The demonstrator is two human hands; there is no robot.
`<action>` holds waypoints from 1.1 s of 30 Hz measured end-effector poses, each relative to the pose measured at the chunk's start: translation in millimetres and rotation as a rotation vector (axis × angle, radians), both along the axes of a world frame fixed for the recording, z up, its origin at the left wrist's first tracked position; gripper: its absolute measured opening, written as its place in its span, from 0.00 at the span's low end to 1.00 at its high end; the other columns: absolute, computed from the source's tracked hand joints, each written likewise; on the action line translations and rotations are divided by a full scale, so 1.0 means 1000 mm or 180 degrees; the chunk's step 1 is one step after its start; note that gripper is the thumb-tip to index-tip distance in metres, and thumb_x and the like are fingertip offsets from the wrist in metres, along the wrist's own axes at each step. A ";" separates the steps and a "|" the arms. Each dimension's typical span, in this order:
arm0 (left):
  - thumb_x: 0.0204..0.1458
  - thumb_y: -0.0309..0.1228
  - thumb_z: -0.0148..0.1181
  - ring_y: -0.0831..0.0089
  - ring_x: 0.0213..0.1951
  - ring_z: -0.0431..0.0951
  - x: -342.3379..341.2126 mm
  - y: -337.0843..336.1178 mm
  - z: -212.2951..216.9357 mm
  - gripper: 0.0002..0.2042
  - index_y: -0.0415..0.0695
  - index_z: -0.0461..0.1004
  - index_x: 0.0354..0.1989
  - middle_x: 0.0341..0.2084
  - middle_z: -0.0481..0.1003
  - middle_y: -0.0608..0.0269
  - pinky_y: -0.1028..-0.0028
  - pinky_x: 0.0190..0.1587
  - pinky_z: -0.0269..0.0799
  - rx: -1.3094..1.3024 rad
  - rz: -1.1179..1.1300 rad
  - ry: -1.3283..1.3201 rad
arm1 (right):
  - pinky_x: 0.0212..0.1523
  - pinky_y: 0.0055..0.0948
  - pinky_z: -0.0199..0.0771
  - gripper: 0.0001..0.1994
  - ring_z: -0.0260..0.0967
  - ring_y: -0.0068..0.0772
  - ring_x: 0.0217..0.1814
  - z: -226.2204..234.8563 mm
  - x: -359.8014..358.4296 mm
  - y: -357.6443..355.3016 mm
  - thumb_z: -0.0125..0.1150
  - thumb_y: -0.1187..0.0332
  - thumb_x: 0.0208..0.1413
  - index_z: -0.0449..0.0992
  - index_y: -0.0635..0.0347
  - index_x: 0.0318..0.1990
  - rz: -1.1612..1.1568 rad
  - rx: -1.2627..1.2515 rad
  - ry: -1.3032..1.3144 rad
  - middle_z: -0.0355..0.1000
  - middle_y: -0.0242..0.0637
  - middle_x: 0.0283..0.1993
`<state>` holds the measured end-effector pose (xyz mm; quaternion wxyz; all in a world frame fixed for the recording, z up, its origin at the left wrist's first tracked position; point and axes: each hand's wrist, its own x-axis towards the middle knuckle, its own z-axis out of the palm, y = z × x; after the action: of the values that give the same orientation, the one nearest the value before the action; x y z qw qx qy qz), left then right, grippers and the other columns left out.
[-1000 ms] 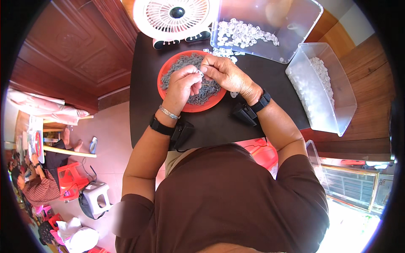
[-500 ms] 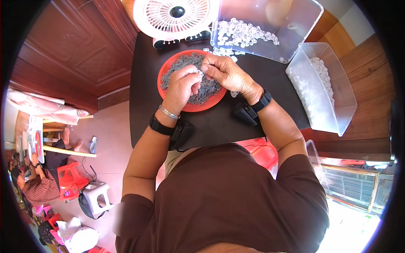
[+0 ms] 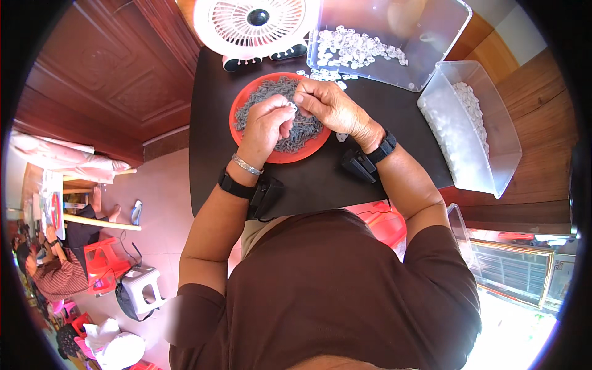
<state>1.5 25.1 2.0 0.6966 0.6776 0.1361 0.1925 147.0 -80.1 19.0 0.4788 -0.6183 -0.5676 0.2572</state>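
1. Fingertips of both your hands meet over the round red plastic tray (image 3: 246, 103), which sits on the black tabletop (image 3: 320, 179) and is filled with small grey metal pieces (image 3: 271, 92).
2. Your left hand (image 3: 266, 123) is curled almost closed, pinching a tiny white piece (image 3: 291, 107) between thumb and forefinger.
3. Your right hand (image 3: 330, 106) is likewise closed to a pinch, touching the same piece; what else it holds is too small to tell.
4. Beyond the tray stand a white desk fan (image 3: 256, 21) and a clear plastic lid holding white parts (image 3: 431, 43).
5. At your right stands a clear rectangular bin of white parts (image 3: 493, 142).
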 end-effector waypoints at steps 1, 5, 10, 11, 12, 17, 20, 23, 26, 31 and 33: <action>0.53 0.32 0.48 0.82 0.18 0.66 0.000 0.000 0.000 0.09 0.43 0.68 0.23 0.16 0.68 0.69 0.82 0.21 0.59 0.0007 -0.0007 -0.0010 | 0.26 0.26 0.66 0.12 0.63 0.22 0.22 -0.001 0.001 0.000 0.52 0.64 0.59 0.68 0.62 0.27 -0.0002 0.0001 0.0000 0.66 0.31 0.19; 0.53 0.32 0.48 0.82 0.18 0.66 0.001 -0.001 -0.002 0.09 0.43 0.68 0.23 0.16 0.68 0.70 0.83 0.21 0.58 0.0049 0.0002 0.0015 | 0.25 0.28 0.65 0.11 0.63 0.27 0.21 -0.002 0.002 0.001 0.52 0.64 0.58 0.68 0.61 0.27 0.0020 0.0080 -0.0209 0.65 0.34 0.18; 0.51 0.29 0.51 0.82 0.16 0.65 0.001 -0.004 0.000 0.08 0.39 0.69 0.23 0.15 0.67 0.68 0.81 0.19 0.60 0.0004 0.0086 -0.0001 | 0.25 0.32 0.65 0.11 0.62 0.36 0.20 -0.004 0.002 0.000 0.53 0.64 0.57 0.68 0.60 0.27 -0.0045 0.0154 -0.0466 0.64 0.39 0.18; 0.51 0.29 0.51 0.82 0.16 0.65 0.000 -0.005 0.000 0.08 0.39 0.69 0.23 0.15 0.67 0.68 0.81 0.19 0.60 0.0001 0.0089 0.0001 | 0.25 0.28 0.64 0.12 0.61 0.28 0.21 -0.001 0.001 0.000 0.52 0.65 0.58 0.68 0.61 0.26 -0.0061 0.0094 -0.0612 0.63 0.34 0.19; 0.51 0.29 0.51 0.82 0.16 0.64 0.000 -0.005 0.000 0.08 0.39 0.69 0.23 0.15 0.67 0.68 0.81 0.19 0.60 -0.0010 0.0086 -0.0024 | 0.26 0.24 0.63 0.13 0.59 0.20 0.23 0.001 0.000 -0.001 0.51 0.65 0.59 0.67 0.63 0.26 -0.0076 0.0034 -0.0757 0.62 0.30 0.19; 0.52 0.31 0.48 0.83 0.17 0.65 0.000 -0.006 0.000 0.09 0.43 0.68 0.22 0.15 0.68 0.69 0.83 0.19 0.57 0.0088 0.0048 0.0077 | 0.26 0.24 0.63 0.13 0.59 0.20 0.23 -0.001 -0.003 -0.001 0.51 0.65 0.60 0.67 0.63 0.25 -0.0074 0.0049 -0.0635 0.62 0.30 0.19; 0.52 0.32 0.49 0.82 0.17 0.66 0.001 -0.005 0.002 0.09 0.43 0.68 0.22 0.15 0.68 0.69 0.83 0.19 0.58 0.0024 0.0073 0.0087 | 0.27 0.23 0.63 0.14 0.59 0.20 0.23 -0.002 0.000 0.000 0.50 0.64 0.61 0.68 0.63 0.26 -0.0034 -0.0019 -0.0415 0.62 0.30 0.19; 0.53 0.32 0.49 0.82 0.17 0.66 0.001 -0.002 0.000 0.10 0.42 0.69 0.22 0.15 0.68 0.69 0.83 0.20 0.58 -0.0036 0.0131 0.0038 | 0.29 0.22 0.64 0.12 0.59 0.19 0.24 0.003 0.002 -0.002 0.50 0.63 0.61 0.71 0.62 0.30 -0.0217 -0.0057 0.0036 0.63 0.29 0.20; 0.53 0.33 0.49 0.81 0.17 0.66 0.001 0.002 -0.002 0.10 0.42 0.69 0.23 0.15 0.68 0.68 0.82 0.20 0.59 0.0026 0.0216 0.0035 | 0.35 0.21 0.66 0.11 0.61 0.18 0.29 0.001 0.010 -0.002 0.51 0.65 0.60 0.73 0.64 0.34 -0.0170 0.0100 0.0210 0.67 0.28 0.25; 0.53 0.34 0.48 0.82 0.17 0.66 0.001 0.002 -0.005 0.11 0.42 0.69 0.23 0.15 0.68 0.68 0.82 0.21 0.59 0.0003 0.0188 -0.0010 | 0.41 0.21 0.66 0.06 0.63 0.17 0.36 0.000 0.004 -0.001 0.55 0.70 0.58 0.73 0.65 0.36 0.0140 0.0303 0.0069 0.69 0.27 0.31; 0.53 0.34 0.49 0.82 0.17 0.66 0.001 0.000 -0.002 0.11 0.42 0.69 0.23 0.15 0.68 0.68 0.82 0.21 0.59 0.0035 0.0180 0.0036 | 0.41 0.21 0.66 0.05 0.62 0.16 0.36 -0.003 0.005 0.000 0.54 0.72 0.58 0.73 0.64 0.35 0.0198 0.0307 0.0121 0.68 0.27 0.31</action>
<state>2.2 25.0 0.4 0.6864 0.6783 0.1580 0.2090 152.0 -80.1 15.7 0.5106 -0.5716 -0.5891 0.2560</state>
